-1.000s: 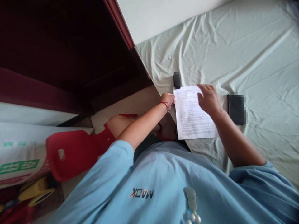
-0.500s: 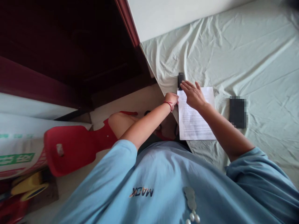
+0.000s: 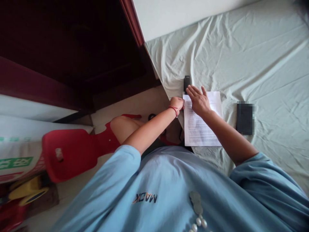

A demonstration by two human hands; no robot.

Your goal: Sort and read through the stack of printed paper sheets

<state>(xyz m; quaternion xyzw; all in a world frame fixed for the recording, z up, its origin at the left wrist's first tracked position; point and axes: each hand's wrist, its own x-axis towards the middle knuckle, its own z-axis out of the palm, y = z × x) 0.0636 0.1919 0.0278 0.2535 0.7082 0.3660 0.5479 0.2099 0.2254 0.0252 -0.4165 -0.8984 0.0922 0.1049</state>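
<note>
A white printed sheet of paper (image 3: 200, 129) lies on the pale green bedsheet (image 3: 241, 58) near the bed's corner. My right hand (image 3: 199, 100) rests flat on the sheet's top left part, fingers stretched out and pointing toward a small black device (image 3: 186, 81) just beyond the paper. My left hand (image 3: 178, 102), with a red string at the wrist, is curled at the paper's left edge, pinching it at the bed's corner.
A dark phone (image 3: 244, 117) lies on the bedsheet right of the paper. Dark red wooden furniture (image 3: 72, 64) stands to the left. A red plastic stool (image 3: 72, 151) and a printed sack (image 3: 16, 154) sit on the floor at the left.
My right hand slid from the paper's right side across to its top left corner and flattened there. My left hand stayed at the paper's left edge.
</note>
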